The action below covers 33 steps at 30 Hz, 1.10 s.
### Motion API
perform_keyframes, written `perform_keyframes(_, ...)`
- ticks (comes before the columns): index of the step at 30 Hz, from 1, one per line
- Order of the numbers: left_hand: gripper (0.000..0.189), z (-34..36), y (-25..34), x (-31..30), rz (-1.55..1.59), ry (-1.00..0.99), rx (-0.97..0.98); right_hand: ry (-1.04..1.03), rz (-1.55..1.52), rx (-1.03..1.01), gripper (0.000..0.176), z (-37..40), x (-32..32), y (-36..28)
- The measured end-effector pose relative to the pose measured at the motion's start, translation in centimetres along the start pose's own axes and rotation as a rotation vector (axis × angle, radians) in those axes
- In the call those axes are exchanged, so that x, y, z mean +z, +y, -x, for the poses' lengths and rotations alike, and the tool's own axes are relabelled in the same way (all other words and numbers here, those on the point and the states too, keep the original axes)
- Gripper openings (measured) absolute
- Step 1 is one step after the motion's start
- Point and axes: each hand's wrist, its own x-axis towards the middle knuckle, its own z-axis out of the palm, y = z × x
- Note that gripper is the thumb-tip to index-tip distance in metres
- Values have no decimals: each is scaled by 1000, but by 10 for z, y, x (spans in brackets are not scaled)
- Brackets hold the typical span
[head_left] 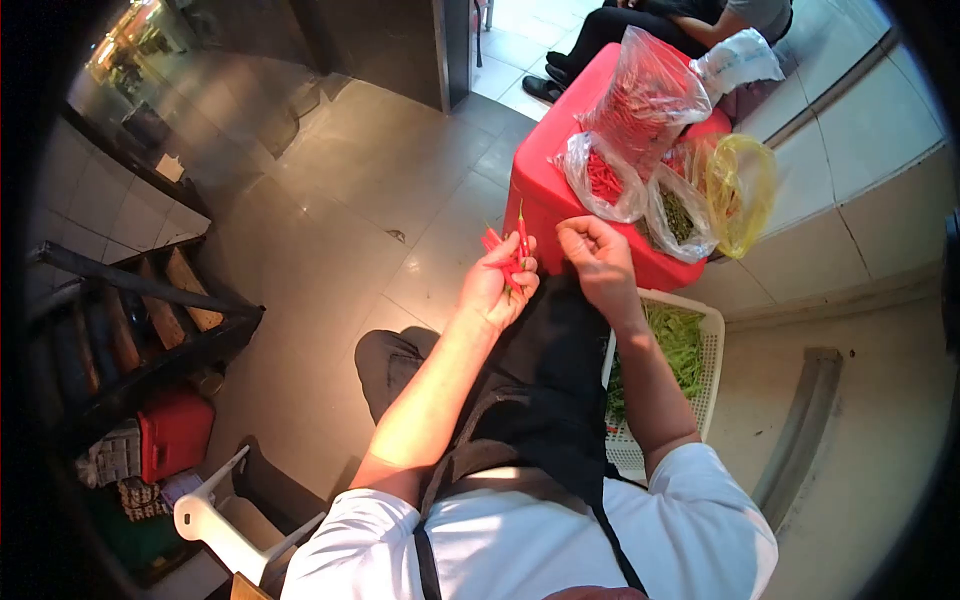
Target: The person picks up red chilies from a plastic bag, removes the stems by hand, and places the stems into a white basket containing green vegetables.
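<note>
My left hand (492, 285) is closed around several red chili peppers (523, 236), their thin green stems pointing up and out. To its right, my right hand (600, 262) is curled with thumb and fingertips together; whatever may be between them is too small to make out. Just beyond my right hand stands a red plastic surface (540, 150) with bags on it. A small clear bag (603, 180) holds red chilies, a larger bag (650, 105) is full of red pieces, and another bag (680, 215) contains small green bits.
A yellow bag (745, 195) leans near the tiled wall. Under my right arm is a white basket (713, 365) with leafy greens (678, 345). A white chair (215, 525) and dark steps (130, 320) are at left. Another person's legs (600, 40) show at the top.
</note>
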Motion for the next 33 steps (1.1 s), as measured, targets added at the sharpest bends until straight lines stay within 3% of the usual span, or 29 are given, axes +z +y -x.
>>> perform_keyframes(1, 19, -2, 2, 1, -2, 2, 17, 15, -106, 13, 16, 1, 11, -4)
perform_keyframes(5, 19, 4, -3, -1, -31, 93, 191, -109, 426, -466, 27, 13, 40, -10)
perform_keyframes(8, 19, 3, -3, -20, -49, 51, 278, -148, 628, -618, 28, 19, 56, -10)
perform_keyframes(14, 20, 18, -6, -2, -121, 80, 373, -51, 632, -637, 18, 25, 60, 10)
perform_keyframes(17, 20, 24, -7, 1, -99, 94, 357, -144, 502, -553, 21, 27, 57, 11)
perform_keyframes(20, 20, 18, -1, -14, -133, 61, 359, -210, 669, -704, 23, 22, 55, -6)
perform_keyframes(26, 22, 27, -5, 10, -247, 100, 327, -241, 614, -695, 19, 17, 44, -4)
perform_keyframes(30, 23, 19, -7, 10, -235, 95, 300, -72, 564, -946, 10, 13, 34, -7)
perform_keyframes(33, 24, 19, -10, 10, -218, 60, 264, 257, 384, -695, 6, 20, 32, -8)
